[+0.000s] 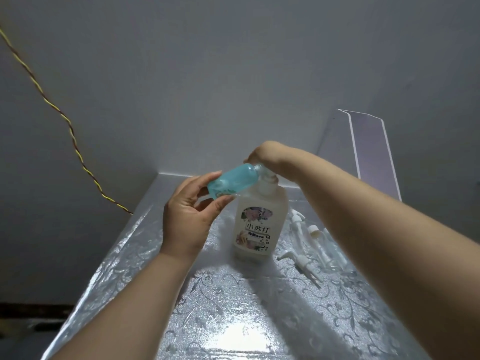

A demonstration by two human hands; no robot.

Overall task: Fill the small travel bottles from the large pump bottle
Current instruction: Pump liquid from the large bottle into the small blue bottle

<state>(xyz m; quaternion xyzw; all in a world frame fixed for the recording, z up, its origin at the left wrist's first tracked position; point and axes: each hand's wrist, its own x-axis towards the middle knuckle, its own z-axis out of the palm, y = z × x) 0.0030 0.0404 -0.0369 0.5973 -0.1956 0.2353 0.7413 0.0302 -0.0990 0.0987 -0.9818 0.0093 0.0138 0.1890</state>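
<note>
One blue bottle (pixel 231 184) mid-fill: left hand (pixel 189 216) clamps its base, tilted with its mouth at the spout of the pump bottle (pixel 261 224) standing on the table (pixel 233 320), right hand (pixel 262 153) covering the pump head, grip unclear; next, steady presses with mouth aligned.

A table (pixel 233 320) covered in a glossy silver cloth with an embossed floral pattern runs from near to far against a grey wall. The large pump bottle (pixel 259 224) stands upright on it toward the far end. Just right of it lie loose white pump heads (pixel 301 258) and small clear bottles (pixel 330 250).
</note>
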